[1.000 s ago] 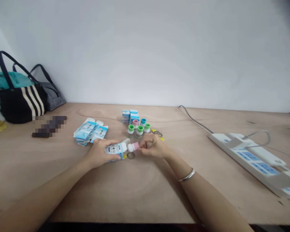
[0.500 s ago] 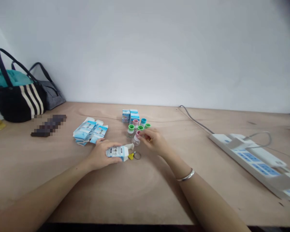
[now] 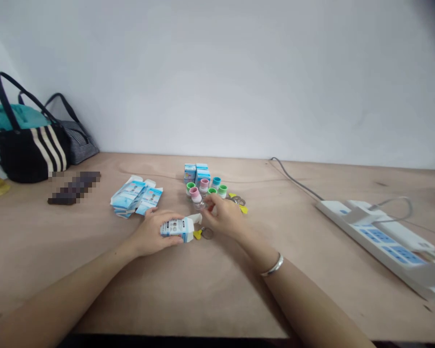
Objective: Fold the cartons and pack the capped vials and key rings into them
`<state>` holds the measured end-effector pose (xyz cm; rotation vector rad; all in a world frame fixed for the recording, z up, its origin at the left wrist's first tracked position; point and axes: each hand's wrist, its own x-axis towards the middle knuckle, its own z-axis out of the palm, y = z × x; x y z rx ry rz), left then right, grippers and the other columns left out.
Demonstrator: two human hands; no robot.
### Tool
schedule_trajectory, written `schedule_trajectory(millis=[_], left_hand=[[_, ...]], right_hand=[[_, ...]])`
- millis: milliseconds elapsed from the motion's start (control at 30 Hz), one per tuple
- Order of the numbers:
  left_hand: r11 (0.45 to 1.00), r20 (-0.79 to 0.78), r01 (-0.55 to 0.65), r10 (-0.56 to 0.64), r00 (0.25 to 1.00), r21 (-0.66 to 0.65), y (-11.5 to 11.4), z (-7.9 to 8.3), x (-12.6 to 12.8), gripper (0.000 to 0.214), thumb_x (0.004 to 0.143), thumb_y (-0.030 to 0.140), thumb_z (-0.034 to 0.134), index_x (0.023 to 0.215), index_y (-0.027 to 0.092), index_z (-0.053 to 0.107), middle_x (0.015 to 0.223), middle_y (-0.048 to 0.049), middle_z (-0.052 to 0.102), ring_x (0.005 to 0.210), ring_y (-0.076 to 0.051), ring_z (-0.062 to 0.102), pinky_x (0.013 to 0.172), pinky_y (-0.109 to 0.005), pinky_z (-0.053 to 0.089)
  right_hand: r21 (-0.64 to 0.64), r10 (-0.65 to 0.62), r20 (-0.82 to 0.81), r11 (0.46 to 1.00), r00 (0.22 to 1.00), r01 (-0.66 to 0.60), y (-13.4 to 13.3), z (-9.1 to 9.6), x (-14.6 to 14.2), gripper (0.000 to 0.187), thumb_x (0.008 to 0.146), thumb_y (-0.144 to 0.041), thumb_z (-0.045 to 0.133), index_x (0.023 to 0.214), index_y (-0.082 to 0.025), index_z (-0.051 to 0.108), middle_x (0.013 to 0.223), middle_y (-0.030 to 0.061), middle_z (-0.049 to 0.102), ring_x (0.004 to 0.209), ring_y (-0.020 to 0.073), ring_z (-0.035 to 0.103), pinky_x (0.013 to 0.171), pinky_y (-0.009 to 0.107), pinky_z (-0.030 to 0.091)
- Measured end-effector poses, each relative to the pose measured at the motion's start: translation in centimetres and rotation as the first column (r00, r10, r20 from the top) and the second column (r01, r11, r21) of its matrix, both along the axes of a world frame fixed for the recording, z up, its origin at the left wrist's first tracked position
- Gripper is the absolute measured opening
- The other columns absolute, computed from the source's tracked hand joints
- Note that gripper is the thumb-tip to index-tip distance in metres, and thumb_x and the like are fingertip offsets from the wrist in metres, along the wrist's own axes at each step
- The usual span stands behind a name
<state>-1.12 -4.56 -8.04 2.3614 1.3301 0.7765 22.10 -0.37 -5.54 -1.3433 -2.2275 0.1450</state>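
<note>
My left hand [image 3: 152,232] is closed around a small blue-and-white carton [image 3: 174,228] lying on the table, its end flap open to the right. My right hand [image 3: 223,213] is beside a group of small clear bottles, its fingers bent but apart. At its fingertips stands a bottle with a pink top [image 3: 195,197]; whether they touch cannot be made out. Around it are another pink-topped bottle [image 3: 204,185], a blue-topped bottle [image 3: 216,181] and several green-topped ones, one [image 3: 212,191] partly hidden by the hand. A yellow tag with a key ring [image 3: 207,234] lies by the carton's open end.
Flattened cartons [image 3: 128,193] lie in a pile at left. Closed small cartons [image 3: 190,173] stand behind the bottles. More rings with yellow tags [image 3: 243,210] lie beyond my right hand. A power strip [image 3: 377,246] and cable occupy the right; bags [image 3: 31,150] and a pixelated dark object [image 3: 74,188] the left.
The front pink-topped bottle and a green-topped one have shifted left and away from me. My right hand has moved slightly left and come off the pink top. My left hand stays on the carton.
</note>
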Motion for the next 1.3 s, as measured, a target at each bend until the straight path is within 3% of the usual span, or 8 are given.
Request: schedule_trajectory(millis=[167,300,500,733,967,1100,1200,1300], left_hand=[[1.0,0.023,-0.015,0.015,1.0,0.003,0.0,0.0,-0.2,0.049,0.071,0.042,0.069,0.117,0.027,0.057,0.117,-0.0039,0.065,0.11,-0.026,0.058,0.1,-0.043,0.036],[0.999,0.015,-0.034,0.034,0.999,0.001,0.1,-0.2,-0.2,0.047,0.072,0.041,0.069,0.115,0.026,0.059,0.115,-0.0031,0.066,0.107,-0.025,0.059,0.097,-0.042,0.039],[1.0,0.01,-0.023,0.023,1.0,0.01,0.2,-0.3,-0.2,0.047,0.071,0.042,0.069,0.115,0.027,0.059,0.113,-0.0023,0.067,0.105,-0.025,0.06,0.096,-0.041,0.039],[1.0,-0.005,-0.018,0.018,1.0,-0.017,0.0,0.0,-0.2,0.047,0.074,0.042,0.067,0.117,0.027,0.057,0.115,-0.0026,0.066,0.106,-0.026,0.059,0.097,-0.043,0.037],[1.0,-0.022,-0.011,0.012,1.0,0.022,0.1,0.1,-0.5,0.051,0.07,0.043,0.069,0.116,0.025,0.058,0.116,-0.0053,0.065,0.109,-0.026,0.058,0.099,-0.042,0.037],[0.999,-0.002,-0.052,0.052,0.999,-0.007,0.2,0.1,-0.6,0.047,0.071,0.046,0.066,0.111,0.022,0.06,0.105,-0.0059,0.067,0.096,-0.024,0.063,0.085,-0.036,0.047],[0.998,-0.008,-0.063,0.063,0.998,-0.029,0.2,0.1,-0.5,0.042,0.072,0.046,0.065,0.106,0.021,0.062,0.1,-0.0041,0.068,0.091,-0.023,0.064,0.077,-0.032,0.049],[0.998,-0.01,-0.051,0.05,0.999,-0.036,0.2,0.2,-0.4,0.041,0.072,0.045,0.065,0.106,0.022,0.061,0.101,-0.0033,0.068,0.09,-0.023,0.064,0.075,-0.031,0.049]], right_hand=[[-0.308,0.348,0.059,0.898,0.936,-0.314,-0.5,0.8,2.0,0.032,0.07,-0.041,0.072,0.09,-0.019,0.062,0.067,-0.0017,0.06,0.057,0.0112,0.053,0.05,0.021,0.032],[-0.294,0.317,0.1,0.915,0.943,-0.277,-0.1,0.5,1.7,0.047,0.062,-0.043,0.078,0.099,-0.019,0.062,0.069,-0.0024,0.059,0.057,0.0114,0.052,0.049,0.021,0.03],[-0.328,0.297,0.07,0.908,0.952,-0.259,0.7,-0.3,1.1,0.069,0.069,-0.052,0.071,0.124,-0.015,0.052,0.068,-0.0007,0.06,0.057,0.0135,0.053,0.05,0.023,0.033],[-0.3,0.253,0.075,0.928,0.964,-0.221,0.7,-0.3,0.8,0.077,0.069,-0.053,0.07,0.13,-0.011,0.048,0.066,-0.0005,0.059,0.057,0.015,0.054,0.053,0.024,0.034],[-0.381,0.333,0.081,0.881,0.939,-0.28,0.5,0.0,1.6,0.048,0.058,-0.048,0.079,0.091,-0.018,0.062,0.069,-0.0025,0.059,0.058,0.0117,0.053,0.05,0.021,0.033],[-0.395,0.267,0.156,0.899,0.951,-0.188,0.6,0.2,2.4,0.029,0.061,-0.038,0.077,0.073,-0.018,0.06,0.064,-0.0026,0.057,0.054,0.0101,0.049,0.047,0.021,0.028],[-0.377,0.227,0.165,0.914,0.96,-0.151,0.8,0.5,3.0,0.023,0.064,-0.035,0.073,0.069,-0.017,0.06,0.061,-0.0024,0.055,0.054,0.0103,0.047,0.047,0.021,0.029],[-0.357,0.3,0.094,0.9,0.949,-0.249,0.7,0.7,3.2,0.028,0.063,-0.035,0.075,0.081,-0.018,0.062,0.066,-0.0032,0.055,0.059,0.0112,0.05,0.05,0.021,0.032]])
